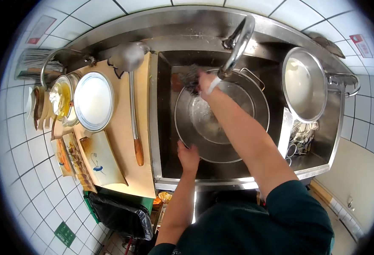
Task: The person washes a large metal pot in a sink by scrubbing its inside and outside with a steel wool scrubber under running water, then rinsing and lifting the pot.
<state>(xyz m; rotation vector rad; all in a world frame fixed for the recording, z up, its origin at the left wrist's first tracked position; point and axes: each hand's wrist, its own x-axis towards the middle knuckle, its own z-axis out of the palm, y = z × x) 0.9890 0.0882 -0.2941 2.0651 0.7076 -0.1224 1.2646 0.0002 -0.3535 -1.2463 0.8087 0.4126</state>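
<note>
A large round metal pot (225, 154) with a loop handle sits in the sink (165, 127), with some water on its bottom. My left hand (189, 158) is closed on the pot's near-left rim, fingers curled over the edge. At the far-left rim, my right hand (207, 84) holds a grey, mesh-like scouring pad (190, 80), somewhat blurred. Above the right wrist the curved faucet (243, 38) reaches over the pot, and white water from it falls on that wrist.
On the left board (125, 114) lie a long wooden-handled ladle (134, 119), a white round dish (94, 101), a rectangular plate (104, 159) and a bowl with yellow contents (61, 98). At right stands a metal basin (303, 85). A black-lined bin (119, 214) is below left.
</note>
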